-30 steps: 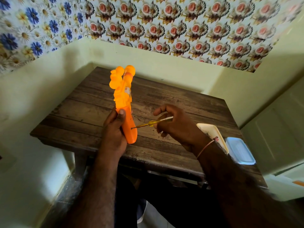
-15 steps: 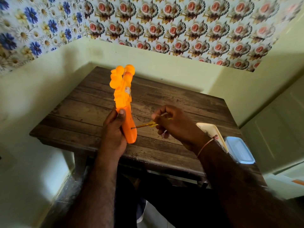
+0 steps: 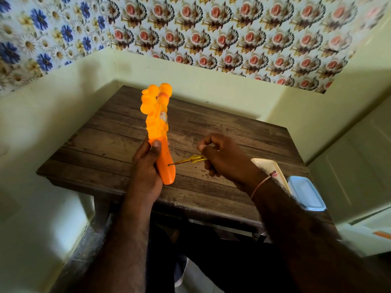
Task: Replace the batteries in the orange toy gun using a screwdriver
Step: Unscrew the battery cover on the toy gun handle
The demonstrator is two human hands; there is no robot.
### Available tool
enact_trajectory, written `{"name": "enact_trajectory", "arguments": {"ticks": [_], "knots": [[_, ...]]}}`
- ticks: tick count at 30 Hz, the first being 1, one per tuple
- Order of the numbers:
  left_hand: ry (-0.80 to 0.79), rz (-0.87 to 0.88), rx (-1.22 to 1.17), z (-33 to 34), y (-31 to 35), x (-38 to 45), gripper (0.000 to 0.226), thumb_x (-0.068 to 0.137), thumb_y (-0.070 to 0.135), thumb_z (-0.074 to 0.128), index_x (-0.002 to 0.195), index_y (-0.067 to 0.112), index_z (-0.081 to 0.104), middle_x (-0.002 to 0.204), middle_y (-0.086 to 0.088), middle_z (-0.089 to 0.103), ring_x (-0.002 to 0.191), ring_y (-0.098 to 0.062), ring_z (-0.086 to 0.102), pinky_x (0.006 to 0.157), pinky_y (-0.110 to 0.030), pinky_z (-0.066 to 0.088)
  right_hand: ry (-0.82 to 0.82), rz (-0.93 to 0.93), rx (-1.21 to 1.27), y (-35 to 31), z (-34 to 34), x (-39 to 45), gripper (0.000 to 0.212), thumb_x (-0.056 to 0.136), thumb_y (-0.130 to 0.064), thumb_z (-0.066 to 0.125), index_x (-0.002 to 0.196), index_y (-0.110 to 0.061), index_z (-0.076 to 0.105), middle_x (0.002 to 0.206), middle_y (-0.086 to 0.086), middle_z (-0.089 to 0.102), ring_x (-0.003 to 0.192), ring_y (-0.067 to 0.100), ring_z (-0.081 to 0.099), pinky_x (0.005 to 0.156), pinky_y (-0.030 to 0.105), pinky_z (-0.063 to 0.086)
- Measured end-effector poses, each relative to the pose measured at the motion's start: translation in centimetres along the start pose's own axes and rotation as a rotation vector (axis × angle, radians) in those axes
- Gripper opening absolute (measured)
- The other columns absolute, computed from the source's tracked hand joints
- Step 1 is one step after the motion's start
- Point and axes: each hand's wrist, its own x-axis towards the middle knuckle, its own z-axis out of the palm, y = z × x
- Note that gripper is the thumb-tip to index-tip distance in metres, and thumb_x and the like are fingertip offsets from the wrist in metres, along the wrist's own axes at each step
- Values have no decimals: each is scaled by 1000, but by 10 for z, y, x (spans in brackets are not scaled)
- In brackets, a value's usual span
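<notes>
Orange toy gun [image 3: 157,132] is standing nearly upright above the wooden table [image 3: 222,132], barrel end pointing away from the person. Left hand [image 3: 146,172] is wrapping its fingers around the grip end, thumb pressing on the near face, clamped firmly on the toy. Right hand [image 3: 222,161] is sitting just to the right of the left hand, fingers pinched together around the yellow handle of a screwdriver [image 3: 190,160]. Screwdriver shaft is running leftward from that hand, its tip touching the right side of the gun's grip, low down near the left palm. A thin band [image 3: 262,183] is circling the right wrist. Past the right wrist, a cream tray [image 3: 273,172] is lying on the table, partly hidden by the forearm; a clear lidded container [image 3: 306,193] is resting just beyond it at the table's right edge.
</notes>
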Motion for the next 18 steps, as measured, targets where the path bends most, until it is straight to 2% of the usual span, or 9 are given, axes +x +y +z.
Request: {"name": "enact_trajectory", "arguments": {"ticks": [1, 4, 6, 10, 13, 16, 18], "knots": [[0, 1, 1, 0, 0, 0, 103, 49, 68, 83, 132, 12, 56, 127, -12, 64, 116, -23, 63, 92, -34, 51, -3, 4, 10, 0, -1, 0, 4, 95, -17, 56, 97, -16, 59, 69, 7, 63, 53, 13, 58, 47, 24, 46], [-6, 5, 11, -1, 0, 0, 106, 51, 68, 82, 136, 11, 53, 128, -9, 64, 117, -21, 62, 91, -31, 51, -43, 18, 92, 3, -4, 1, 24, 83, -1, 65, 98, -18, 59, 78, 10, 65, 65, 17, 62, 54, 30, 52], [-1, 2, 11, 0, 1, 0, 106, 51, 68, 82, 136, 12, 54, 128, -8, 64, 116, -20, 63, 91, -31, 52, -60, 29, 126, 4, -4, 1, 30, 79, 5, 64, 98, -18, 59, 79, 11, 66, 67, 20, 63, 56, 32, 53], [-5, -7, 11, 1, -1, 0, 99, 56, 64, 81, 136, 12, 54, 127, -8, 65, 115, -20, 64, 96, -36, 52, -27, 43, 53, 1, -2, 0, 7, 93, -20, 59, 97, -14, 58, 76, 12, 67, 59, 16, 62, 48, 24, 48], [-6, -6, 14, 0, -1, 0, 102, 53, 69, 81, 135, 13, 55, 126, -13, 65, 116, -23, 63, 92, -34, 51, -1, 47, 52, 1, -2, 1, 6, 95, -17, 54, 100, -14, 58, 72, 10, 63, 54, 14, 57, 45, 22, 45], [-4, 10, 24, 1, -1, 0, 104, 52, 70, 80, 135, 12, 55, 127, -13, 64, 116, -23, 63, 93, -34, 51, -26, 38, 159, 4, -4, 1, 23, 84, -2, 64, 99, -19, 58, 79, 10, 64, 65, 18, 60, 51, 27, 49], [4, 6, 16, 1, -1, 1, 106, 51, 69, 81, 135, 11, 55, 126, -10, 65, 116, -21, 63, 91, -32, 51, -38, 48, 219, 6, -3, 1, 32, 79, 7, 63, 99, -18, 58, 84, 14, 63, 68, 21, 62, 53, 28, 50]]}}
